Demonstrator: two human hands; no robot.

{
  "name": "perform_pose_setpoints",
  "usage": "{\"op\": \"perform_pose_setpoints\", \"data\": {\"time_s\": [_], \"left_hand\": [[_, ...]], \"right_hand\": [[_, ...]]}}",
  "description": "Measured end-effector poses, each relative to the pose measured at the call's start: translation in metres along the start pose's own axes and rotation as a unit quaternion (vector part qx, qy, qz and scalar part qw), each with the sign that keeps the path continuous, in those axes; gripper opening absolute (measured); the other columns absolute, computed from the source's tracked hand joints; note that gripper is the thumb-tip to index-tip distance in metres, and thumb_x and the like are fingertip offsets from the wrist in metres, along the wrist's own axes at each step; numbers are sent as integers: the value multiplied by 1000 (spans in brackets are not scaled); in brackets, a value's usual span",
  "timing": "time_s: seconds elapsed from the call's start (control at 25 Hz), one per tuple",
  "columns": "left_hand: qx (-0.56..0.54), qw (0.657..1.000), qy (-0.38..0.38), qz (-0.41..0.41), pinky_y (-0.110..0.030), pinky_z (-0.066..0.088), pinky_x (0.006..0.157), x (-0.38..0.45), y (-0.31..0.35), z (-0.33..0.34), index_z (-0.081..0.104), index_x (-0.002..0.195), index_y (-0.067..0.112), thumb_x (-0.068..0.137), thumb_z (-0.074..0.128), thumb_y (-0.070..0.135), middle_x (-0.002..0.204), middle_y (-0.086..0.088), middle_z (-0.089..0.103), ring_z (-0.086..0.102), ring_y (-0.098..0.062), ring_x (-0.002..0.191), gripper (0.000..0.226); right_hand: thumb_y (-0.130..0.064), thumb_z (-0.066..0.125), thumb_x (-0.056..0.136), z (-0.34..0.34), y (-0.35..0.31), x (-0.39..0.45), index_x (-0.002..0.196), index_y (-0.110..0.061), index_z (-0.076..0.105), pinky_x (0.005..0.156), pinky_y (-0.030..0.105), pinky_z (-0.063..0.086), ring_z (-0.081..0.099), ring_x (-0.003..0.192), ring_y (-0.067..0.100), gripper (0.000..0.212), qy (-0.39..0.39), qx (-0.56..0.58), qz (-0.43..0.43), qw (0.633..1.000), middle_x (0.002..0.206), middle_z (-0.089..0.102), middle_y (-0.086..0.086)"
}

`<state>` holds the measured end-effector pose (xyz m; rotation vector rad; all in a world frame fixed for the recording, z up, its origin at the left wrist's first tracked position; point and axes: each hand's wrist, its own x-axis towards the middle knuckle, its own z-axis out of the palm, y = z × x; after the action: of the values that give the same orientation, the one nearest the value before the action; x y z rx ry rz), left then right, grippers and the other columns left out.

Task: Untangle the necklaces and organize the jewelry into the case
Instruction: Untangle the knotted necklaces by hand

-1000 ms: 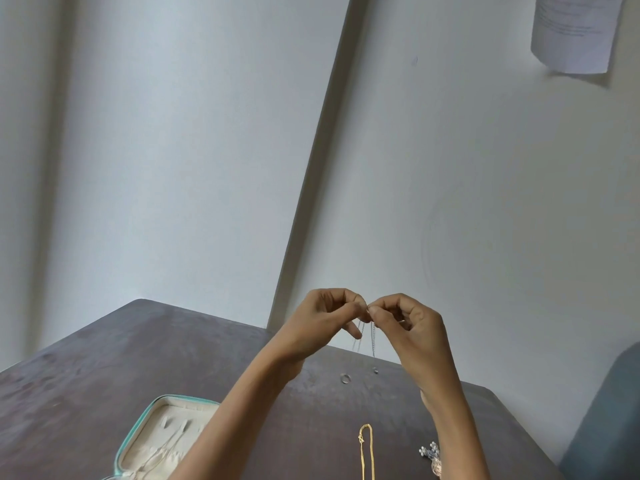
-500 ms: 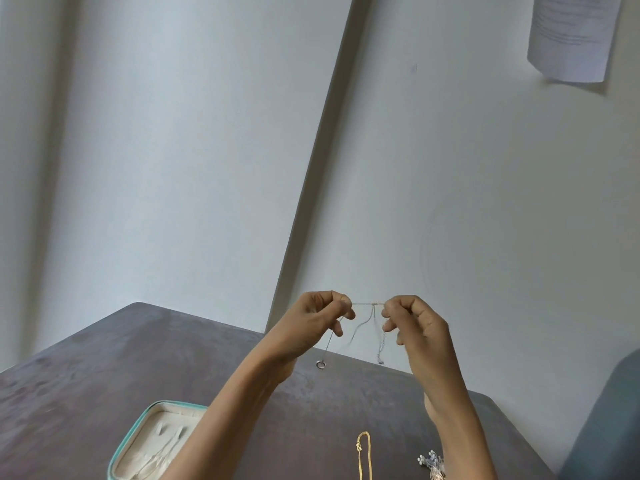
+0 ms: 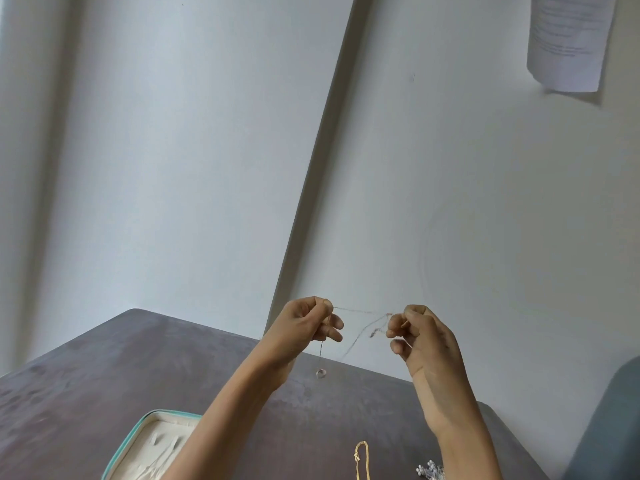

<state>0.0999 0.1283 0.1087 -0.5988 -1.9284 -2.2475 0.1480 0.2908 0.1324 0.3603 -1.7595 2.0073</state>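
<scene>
teal piping is seen round the open jewelry case (image 3: pixel 138 441) at the lower left of the dark table (image 3: pixel 86 375); its cream lining is shown, and part of it is hidden behind the left forearm. the left hand (image 3: pixel 301 330) is held up above the table, its thumb and forefinger pinched on one end of a thin silver necklace (image 3: pixel 360 311), the other fingers curled loosely below. from this hand a short length of chain is hung straight down, ended by a small ring pendant (image 3: pixel 321 373) just above the table top. between the two hands the chain is stretched nearly level, and near the right hand loose strands are seen drooping in a small tangle; how they cross cannot be made out. the right hand (image 3: pixel 422 344) is raised at the same height, well apart from the left, its fingertips pinched on the other end of the chain, remaining fingers bent inward. on the table near the bottom edge a gold chain (image 3: pixel 362 459) is laid, and just right of it a pale beaded piece (image 3: pixel 429 471), partly cut off. a sheet of paper (image 3: pixel 568 39) is fixed to the wall at upper right.
</scene>
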Motion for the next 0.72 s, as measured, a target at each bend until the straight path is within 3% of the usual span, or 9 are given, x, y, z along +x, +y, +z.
{"op": "perform_pose_setpoints", "data": {"time_s": [0.12, 0.28, 0.44, 0.56, 0.64, 0.72], "left_hand": [[-42, 998, 30, -23, -28, 45, 73, 3, -6, -3, 48, 68, 12, 97, 42, 12, 61, 0, 54, 55, -13, 55, 29], [-95, 992, 71, -53, -23, 43, 57, 7, -14, -6, 40, 71, 14, 95, 41, 10, 61, 1, 41, 36, -14, 53, 24], [-64, 991, 94, -69, -19, 24, 42, 7, -19, -4, 32, 68, 18, 92, 41, 9, 59, 4, 34, 21, -9, 46, 27], [9, 994, 99, -53, -16, 22, 40, 6, -20, -4, 32, 65, 17, 93, 42, 12, 60, 4, 34, 21, -6, 41, 30], [33, 996, 80, -34, -15, 23, 40, 4, -18, -8, 42, 66, 16, 94, 47, 17, 60, 5, 37, 24, -5, 41, 28], [56, 998, 3, -13, -16, 22, 44, 0, -12, -11, 53, 75, 18, 95, 50, 24, 59, 6, 40, 26, -6, 45, 21]], "right_hand": [[-3, 38, 94, -2, 0, 4, 66, -11, 46, 59, 26, 35, 49, 64, 17, 30, 23, 36, 15, 999, 58, 54, 5], [-3, 38, 93, -4, 6, 8, 67, -10, 42, 59, 26, 35, 43, 60, 18, 27, 23, 33, 28, 999, 54, 50, 4], [-9, 44, 90, 0, 6, 4, 68, -11, 40, 42, 19, 30, 35, 46, 12, 23, -28, 54, 49, 997, 50, 41, 2], [-9, 37, 94, 3, 5, 0, 64, -13, 37, 38, 17, 18, 24, 44, 8, 30, -51, 29, 53, 997, 54, 38, 0], [-10, 36, 94, 2, 3, 0, 64, -14, 36, 37, 17, 15, 21, 42, 6, 30, -46, 54, 60, 996, 55, 38, -2], [-10, 36, 93, 1, 1, 0, 64, -14, 36, 35, 17, 14, 20, 41, 5, 29, -35, 80, 66, 994, 54, 38, -3]]}}
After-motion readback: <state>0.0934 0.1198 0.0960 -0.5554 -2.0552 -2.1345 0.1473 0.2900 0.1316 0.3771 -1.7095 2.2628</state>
